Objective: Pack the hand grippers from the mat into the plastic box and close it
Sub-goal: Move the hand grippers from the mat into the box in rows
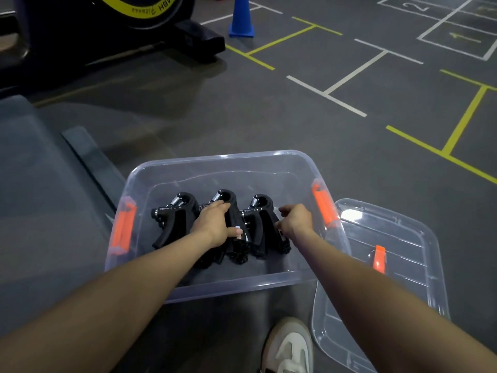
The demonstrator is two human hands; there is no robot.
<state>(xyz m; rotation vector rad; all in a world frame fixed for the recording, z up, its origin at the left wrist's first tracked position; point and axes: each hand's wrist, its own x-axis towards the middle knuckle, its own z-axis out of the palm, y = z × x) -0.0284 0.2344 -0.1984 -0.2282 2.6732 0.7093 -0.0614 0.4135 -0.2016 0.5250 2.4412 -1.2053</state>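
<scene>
A clear plastic box [223, 159] with orange latches stands open on the floor in front of me. Three black hand grippers lie side by side inside it: a left one [172, 219], a middle one [236, 238] and a right one [262, 227]. My left hand [215, 224] lies on the middle hand gripper with the fingers wrapped over it. My right hand [294, 222] is at the right hand gripper's right edge, fingers curled against it. The clear lid [390, 265] with an orange clip lies on the floor to the right of the box.
A grey mat [48, 197] covers the floor to the left of the box. A black and yellow exercise machine [129, 28] stands at the back left, a blue cone [241, 18] behind it. My white shoe [289, 345] is just in front of the box.
</scene>
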